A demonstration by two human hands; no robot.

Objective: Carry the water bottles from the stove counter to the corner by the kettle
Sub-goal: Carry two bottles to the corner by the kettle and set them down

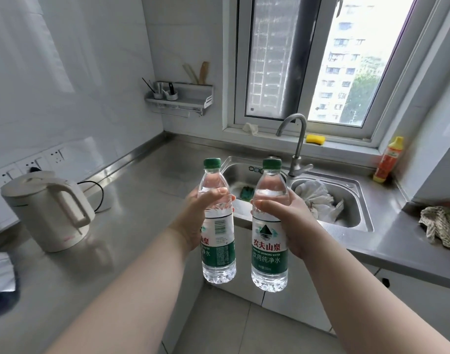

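Note:
I hold two clear water bottles with green caps and green labels upright in the air in front of the sink. My left hand [197, 218] grips the left bottle [218, 241] around its upper body. My right hand [293, 221] grips the right bottle [270, 251] the same way. Both bottles hang above the floor gap before the counter edge, about level with each other and a hand's width apart. The cream kettle [46, 210] stands on the steel counter [142, 200] at the left, by the wall sockets.
A double sink [346, 200] with a tap [296, 144] lies behind the bottles; a white cloth fills its right basin. An orange bottle [388, 159] stands at the right wall, a rag [442, 223] on the right counter, a wall shelf [180, 98] in the corner.

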